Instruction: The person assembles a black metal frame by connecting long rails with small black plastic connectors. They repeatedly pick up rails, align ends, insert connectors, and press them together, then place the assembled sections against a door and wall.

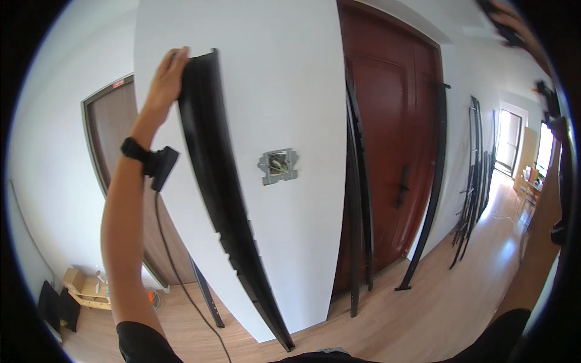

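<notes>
Curling over the top of the tilted rail (210,145) before the wall (290,242), my left hand (169,77) grips it; how my right hand (518,23) closes, I cannot tell. Loosened fingers could topple the rail.

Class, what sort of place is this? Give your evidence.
Probably a home interior being fitted out: a reddish-brown door, an uncovered wall box with wires showing, and a long black piece in the left hand.
</notes>
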The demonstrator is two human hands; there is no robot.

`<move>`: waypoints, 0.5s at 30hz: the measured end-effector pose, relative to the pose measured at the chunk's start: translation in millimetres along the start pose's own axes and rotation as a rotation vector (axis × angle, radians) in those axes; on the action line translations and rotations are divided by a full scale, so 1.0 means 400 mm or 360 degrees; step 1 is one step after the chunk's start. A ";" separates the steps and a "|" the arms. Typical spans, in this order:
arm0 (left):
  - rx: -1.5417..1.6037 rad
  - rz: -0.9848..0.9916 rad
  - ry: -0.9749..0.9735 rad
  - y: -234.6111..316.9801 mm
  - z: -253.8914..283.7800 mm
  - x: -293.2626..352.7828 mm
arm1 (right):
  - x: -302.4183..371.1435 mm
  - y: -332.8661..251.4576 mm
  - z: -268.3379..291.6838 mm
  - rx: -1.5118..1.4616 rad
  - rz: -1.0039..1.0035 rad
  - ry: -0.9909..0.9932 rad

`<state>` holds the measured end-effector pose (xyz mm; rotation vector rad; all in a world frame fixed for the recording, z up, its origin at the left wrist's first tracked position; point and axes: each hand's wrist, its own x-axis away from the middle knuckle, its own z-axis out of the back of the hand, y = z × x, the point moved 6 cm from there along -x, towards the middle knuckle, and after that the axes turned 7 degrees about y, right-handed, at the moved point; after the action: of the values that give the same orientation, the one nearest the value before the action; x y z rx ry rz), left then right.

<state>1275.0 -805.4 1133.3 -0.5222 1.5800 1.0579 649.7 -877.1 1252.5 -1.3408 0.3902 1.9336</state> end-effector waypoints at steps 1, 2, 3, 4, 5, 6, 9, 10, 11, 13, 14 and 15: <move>-0.0053 -0.0074 -0.0037 0.017 -0.017 0.010 | -0.047 -0.066 -0.108 -0.0058 0.0099 -0.0038; -0.0103 -0.0151 -0.0070 0.036 -0.037 0.018 | -0.050 -0.121 -0.195 -0.0107 0.0208 0.0104; -0.0094 -0.0161 -0.0052 0.050 -0.052 0.024 | -0.077 -0.208 -0.257 -0.0045 0.0213 -0.0342; -0.0102 -0.0178 -0.0054 0.064 -0.067 0.033 | -0.086 -0.316 -0.366 -0.0169 0.0540 -0.0421; -0.0092 -0.0203 -0.0079 0.081 -0.078 0.040 | -0.085 -0.399 -0.428 -0.0348 0.0551 -0.0378; -0.0069 -0.0210 -0.0063 0.094 -0.086 0.051 | -0.082 -0.482 -0.493 -0.0524 0.0568 -0.0340; 0.0038 -0.0212 -0.0053 0.131 -0.100 0.069 | -0.078 -0.625 -0.585 -0.0886 0.0666 -0.0198; 0.0115 -0.0154 -0.0074 0.135 -0.101 0.076 | -0.087 -0.651 -0.604 -0.0885 0.0686 -0.0164; 0.0193 -0.0090 -0.0094 0.138 -0.101 0.081 | -0.092 -0.678 -0.620 -0.1114 0.0767 -0.0237; 0.0361 0.0029 -0.0174 0.143 -0.104 0.089 | -0.109 -0.672 -0.644 -0.1054 0.0797 -0.0310; 0.0439 0.0101 -0.0203 0.144 -0.104 0.091 | -0.116 -0.668 -0.652 -0.1023 0.0812 -0.0343; 0.0500 0.0068 -0.0221 0.153 -0.105 0.094 | -0.125 -0.668 -0.661 -0.1051 0.0791 -0.0382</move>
<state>1193.1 -802.7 1119.6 -0.1983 1.6004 0.8367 1028.1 -877.4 1231.4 -1.4682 -0.0631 2.7665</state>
